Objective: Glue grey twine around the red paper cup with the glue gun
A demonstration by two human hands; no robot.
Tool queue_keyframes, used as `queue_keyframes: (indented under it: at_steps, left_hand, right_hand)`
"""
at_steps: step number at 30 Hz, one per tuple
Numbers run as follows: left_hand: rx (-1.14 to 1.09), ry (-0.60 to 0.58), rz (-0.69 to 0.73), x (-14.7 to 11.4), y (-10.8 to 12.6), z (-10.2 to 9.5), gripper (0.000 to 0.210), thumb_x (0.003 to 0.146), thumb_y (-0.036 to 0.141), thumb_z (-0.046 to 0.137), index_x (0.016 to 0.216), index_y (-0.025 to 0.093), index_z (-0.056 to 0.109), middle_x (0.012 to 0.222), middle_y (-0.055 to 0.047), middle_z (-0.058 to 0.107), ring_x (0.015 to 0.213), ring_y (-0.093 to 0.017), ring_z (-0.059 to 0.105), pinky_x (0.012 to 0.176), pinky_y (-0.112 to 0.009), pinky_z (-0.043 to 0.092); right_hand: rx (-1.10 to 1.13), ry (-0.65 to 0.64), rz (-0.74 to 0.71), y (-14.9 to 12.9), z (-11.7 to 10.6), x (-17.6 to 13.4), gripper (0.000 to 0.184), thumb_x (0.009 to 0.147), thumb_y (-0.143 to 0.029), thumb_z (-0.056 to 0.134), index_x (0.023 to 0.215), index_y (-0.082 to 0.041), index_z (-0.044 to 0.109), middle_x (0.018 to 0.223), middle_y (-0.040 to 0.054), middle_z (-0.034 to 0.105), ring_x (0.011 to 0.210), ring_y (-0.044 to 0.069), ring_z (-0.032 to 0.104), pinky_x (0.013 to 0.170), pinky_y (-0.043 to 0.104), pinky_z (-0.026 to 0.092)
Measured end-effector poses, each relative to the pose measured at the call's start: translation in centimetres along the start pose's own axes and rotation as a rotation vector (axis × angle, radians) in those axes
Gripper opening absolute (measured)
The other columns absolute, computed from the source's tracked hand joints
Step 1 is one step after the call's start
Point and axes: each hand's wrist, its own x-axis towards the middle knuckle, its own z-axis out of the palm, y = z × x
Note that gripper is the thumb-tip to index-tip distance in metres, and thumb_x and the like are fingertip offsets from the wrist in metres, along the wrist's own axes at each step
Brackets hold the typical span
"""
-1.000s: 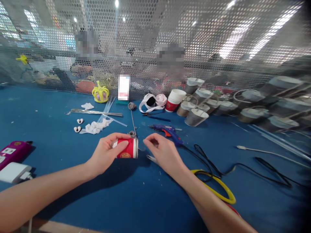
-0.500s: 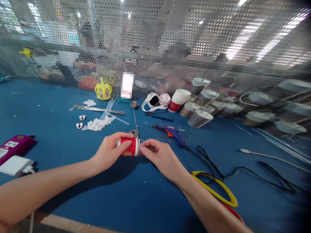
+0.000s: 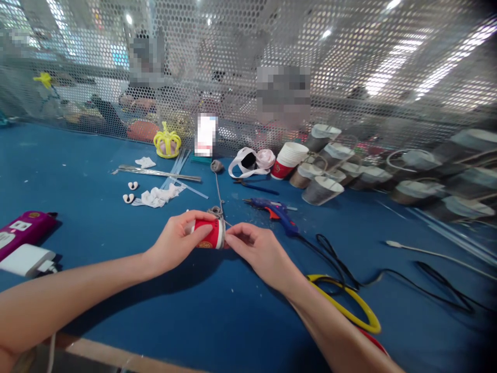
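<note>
My left hand (image 3: 176,241) is wrapped round a red and white paper cup (image 3: 209,235), which lies on its side above the blue table. Grey yarn (image 3: 223,230) circles the cup's right end. Close against that end, my right hand (image 3: 252,246) pinches the yarn between thumb and fingertips. A strand runs back from the cup to a small loose coil (image 3: 215,211) and on to a little grey ball of yarn (image 3: 216,166). Behind my right hand lies a blue hot glue gun (image 3: 274,211) with an orange trigger.
Dark-handled pliers (image 3: 258,187), stacked paper cups (image 3: 289,160) and several grey-covered cups (image 3: 322,190) stand or lie at back right. A yellow handle (image 3: 349,303) and black cord (image 3: 334,254) are near my right forearm. Left are a purple power strip (image 3: 29,233), white scraps (image 3: 159,196) and metal rods (image 3: 159,172).
The view has shifted slightly. Both hands keep their hold on the cup and yarn, with my right fingers still at the cup's end.
</note>
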Motion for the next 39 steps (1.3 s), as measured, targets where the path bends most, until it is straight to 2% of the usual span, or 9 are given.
queue_keyframes:
  at_steps: [10, 15, 26, 33, 39]
  left_hand:
    - [0.054, -0.016, 0.015, 0.04, 0.12, -0.03, 0.024, 0.078, 0.026, 0.055, 0.096, 0.014, 0.064, 0.097, -0.008, 0.067, 0.085, -0.018, 0.062, 0.076, -0.028, 0.051]
    - [0.017, -0.001, 0.010, 0.28, -0.06, -0.05, 0.023, 0.077, 0.026, 0.056, 0.095, 0.014, 0.064, 0.096, -0.008, 0.067, 0.085, -0.017, 0.063, 0.076, -0.028, 0.051]
    - [0.006, 0.000, -0.006, 0.20, -0.08, -0.03, 0.022, 0.077, 0.026, 0.056, 0.094, 0.015, 0.065, 0.094, -0.007, 0.068, 0.085, -0.018, 0.063, 0.074, -0.029, 0.052]
    - [-0.004, 0.004, -0.003, 0.36, -0.17, -0.11, 0.024, 0.077, 0.028, 0.057, 0.096, 0.015, 0.064, 0.096, -0.007, 0.067, 0.082, -0.017, 0.063, 0.073, -0.028, 0.052]
    - [0.012, 0.008, 0.004, 0.29, -0.26, -0.17, 0.024, 0.077, 0.028, 0.056, 0.095, 0.015, 0.064, 0.095, -0.008, 0.067, 0.083, -0.018, 0.063, 0.072, -0.028, 0.052]
  right_hand:
    - [-0.036, -0.018, -0.015, 0.08, -0.04, 0.01, 0.015, 0.077, -0.030, 0.052, 0.074, -0.018, 0.061, 0.070, 0.0017, 0.065, 0.065, 0.015, 0.058, 0.062, 0.027, 0.045]
    - [0.002, -0.016, -0.035, -0.17, -0.06, -0.02, 0.015, 0.076, -0.031, 0.053, 0.074, -0.019, 0.061, 0.070, 0.0012, 0.065, 0.066, 0.015, 0.059, 0.063, 0.026, 0.047]
    - [-0.080, -0.007, -0.039, 0.22, 0.15, 0.02, 0.015, 0.077, -0.031, 0.051, 0.072, -0.019, 0.060, 0.067, 0.0008, 0.063, 0.061, 0.014, 0.056, 0.058, 0.026, 0.045]
    - [-0.029, -0.023, -0.053, 0.00, -0.14, 0.03, 0.016, 0.077, -0.032, 0.052, 0.076, -0.018, 0.061, 0.073, 0.0023, 0.066, 0.067, 0.015, 0.058, 0.064, 0.027, 0.046]
    - [-0.089, 0.002, -0.067, -0.03, 0.07, 0.08, 0.015, 0.077, -0.031, 0.050, 0.074, -0.019, 0.060, 0.069, 0.0007, 0.064, 0.062, 0.014, 0.057, 0.059, 0.026, 0.045]
